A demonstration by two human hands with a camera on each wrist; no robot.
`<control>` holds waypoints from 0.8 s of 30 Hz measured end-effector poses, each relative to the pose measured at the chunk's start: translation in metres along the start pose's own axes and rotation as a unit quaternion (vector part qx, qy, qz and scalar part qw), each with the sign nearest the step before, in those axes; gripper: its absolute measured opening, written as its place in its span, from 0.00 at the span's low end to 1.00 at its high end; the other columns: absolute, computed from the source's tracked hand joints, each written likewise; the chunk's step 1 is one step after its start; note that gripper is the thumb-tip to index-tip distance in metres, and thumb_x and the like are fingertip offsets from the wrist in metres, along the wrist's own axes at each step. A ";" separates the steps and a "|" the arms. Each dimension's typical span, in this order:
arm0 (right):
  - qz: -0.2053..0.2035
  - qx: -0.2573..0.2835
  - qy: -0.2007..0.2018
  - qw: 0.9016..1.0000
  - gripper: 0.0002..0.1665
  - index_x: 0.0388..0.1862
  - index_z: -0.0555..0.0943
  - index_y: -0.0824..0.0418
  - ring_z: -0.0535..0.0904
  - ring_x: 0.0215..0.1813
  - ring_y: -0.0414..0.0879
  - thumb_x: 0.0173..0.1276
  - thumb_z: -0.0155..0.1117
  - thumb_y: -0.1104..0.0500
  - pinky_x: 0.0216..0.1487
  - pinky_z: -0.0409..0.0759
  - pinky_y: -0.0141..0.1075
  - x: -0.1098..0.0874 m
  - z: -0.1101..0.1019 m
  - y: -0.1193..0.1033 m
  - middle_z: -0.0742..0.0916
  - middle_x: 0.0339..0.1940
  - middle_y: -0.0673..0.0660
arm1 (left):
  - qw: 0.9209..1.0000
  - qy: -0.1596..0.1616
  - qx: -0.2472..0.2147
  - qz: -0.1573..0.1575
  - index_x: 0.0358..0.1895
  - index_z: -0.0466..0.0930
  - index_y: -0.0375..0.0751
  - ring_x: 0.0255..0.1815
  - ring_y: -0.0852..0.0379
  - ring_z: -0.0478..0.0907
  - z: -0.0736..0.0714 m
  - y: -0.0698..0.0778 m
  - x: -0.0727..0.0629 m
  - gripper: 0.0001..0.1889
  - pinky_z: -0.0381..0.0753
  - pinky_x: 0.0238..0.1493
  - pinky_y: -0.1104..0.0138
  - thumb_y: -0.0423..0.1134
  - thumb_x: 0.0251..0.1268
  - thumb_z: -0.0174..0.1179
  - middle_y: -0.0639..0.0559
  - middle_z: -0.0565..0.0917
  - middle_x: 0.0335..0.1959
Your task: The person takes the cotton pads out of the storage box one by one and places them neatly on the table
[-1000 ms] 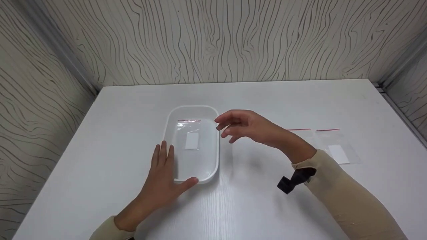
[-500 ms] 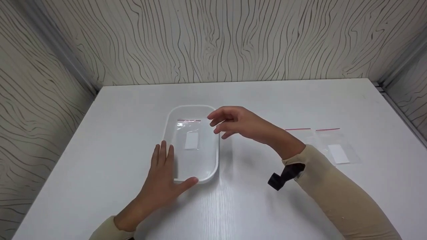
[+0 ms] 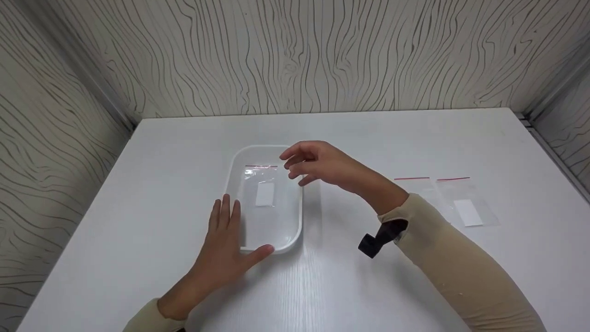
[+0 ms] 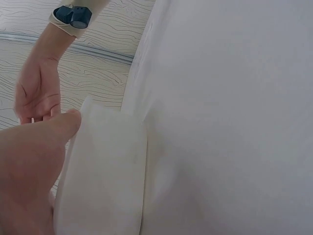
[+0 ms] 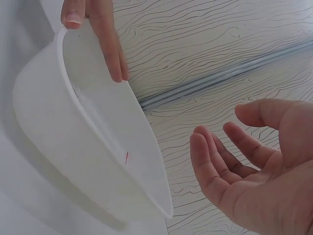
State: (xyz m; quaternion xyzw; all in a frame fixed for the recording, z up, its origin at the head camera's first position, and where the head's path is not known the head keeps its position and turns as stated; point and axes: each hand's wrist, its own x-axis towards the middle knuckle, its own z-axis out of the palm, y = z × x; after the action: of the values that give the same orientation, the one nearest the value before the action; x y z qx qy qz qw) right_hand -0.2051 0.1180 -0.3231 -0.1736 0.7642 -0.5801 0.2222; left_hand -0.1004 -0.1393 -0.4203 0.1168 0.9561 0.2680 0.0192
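Observation:
A white plastic tray with rounded corners stands on the table. Inside it lies a clear zip bag with a red seal strip and a white label. My left hand rests against the tray's near left corner, fingers straight along the side and thumb at the front rim. Above the far right rim, my right hand hovers with loosely bent fingers and nothing in them. In the right wrist view, the fingers of that hand are apart from the tray.
Two more clear zip bags lie on the white table at the right: one shows a white label, the other is partly behind the right forearm. Wood-patterned panels enclose the back and sides.
My right hand has drifted left and slightly away from me, from beside the tray to over its far right rim. The left hand, tray and bags have stayed put.

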 end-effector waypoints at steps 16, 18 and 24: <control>0.015 -0.005 0.009 1.000 0.16 0.58 0.81 0.61 0.83 0.52 0.50 0.72 0.61 0.64 0.53 0.84 0.42 0.023 0.009 -0.008 0.85 0.53 0.59 | 1.000 0.003 0.004 0.000 0.79 0.50 0.26 0.82 0.31 0.35 0.000 0.001 0.000 0.63 0.59 0.71 0.38 0.72 0.55 0.65 0.31 0.42 0.82; 0.015 -0.003 0.006 1.000 0.15 0.57 0.81 0.61 0.83 0.52 0.50 0.72 0.62 0.64 0.53 0.84 0.43 0.025 0.011 -0.009 0.85 0.53 0.60 | 1.000 0.001 0.003 -0.001 0.79 0.50 0.25 0.82 0.31 0.34 0.000 0.002 0.000 0.62 0.58 0.72 0.38 0.71 0.56 0.67 0.31 0.42 0.82; 0.015 -0.011 0.006 1.000 0.15 0.57 0.81 0.60 0.84 0.52 0.50 0.73 0.62 0.63 0.54 0.84 0.43 0.033 0.015 -0.017 0.85 0.52 0.57 | 1.000 -0.001 0.005 -0.008 0.79 0.50 0.27 0.82 0.30 0.35 0.000 0.002 0.001 0.63 0.58 0.71 0.37 0.71 0.55 0.67 0.32 0.42 0.83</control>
State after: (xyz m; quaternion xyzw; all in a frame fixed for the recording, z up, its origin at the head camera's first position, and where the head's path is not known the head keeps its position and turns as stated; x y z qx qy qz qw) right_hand -0.2243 0.0839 -0.3152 -0.1608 0.7743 -0.5694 0.2245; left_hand -0.1010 -0.1377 -0.4194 0.1098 0.9584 0.2627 0.0217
